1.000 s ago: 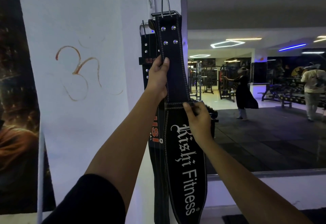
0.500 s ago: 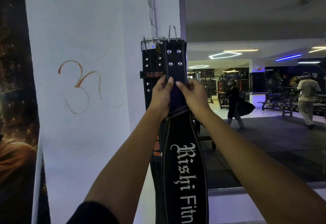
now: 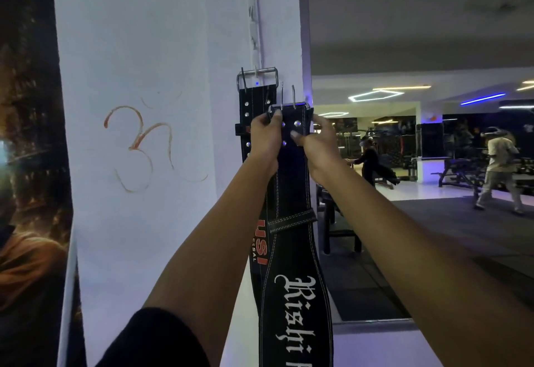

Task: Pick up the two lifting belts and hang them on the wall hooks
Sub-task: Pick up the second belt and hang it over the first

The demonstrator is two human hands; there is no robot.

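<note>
Far left of the frame: a dark poster [image 3: 26, 193]; beside it, the white wall [image 3: 159, 48] with an orange scrawl [image 3: 138, 147] at mid-height. Upper centre: a strip of wall hooks [image 3: 253, 19] runs down the wall's edge. One lifting belt, the USI belt [image 3: 261, 246], already hangs there, its steel buckle [image 3: 257, 76] caught on the lowest visible hook. Centre: the Rishi Fitness belt [image 3: 294, 294] hangs in front of it. Compared with a second ago, both hands have climbed this belt from its middle to its buckle end, and the buckle now sits just below and right of the hung one. In judgement, this second belt is being readied for hooking and is not yet on a hook; its two prongs [image 3: 287, 93] stand free.

The left hand [image 3: 264, 138] is closed on the belt's left edge, fingertips at the buckle corner. The right hand [image 3: 318, 141] is closed on the right edge, thumb pressed flat across the riveted face. Right of the frame: a mirror [image 3: 419, 135] shows a gym floor and two people [image 3: 500, 167]; neither bears on the task.
</note>
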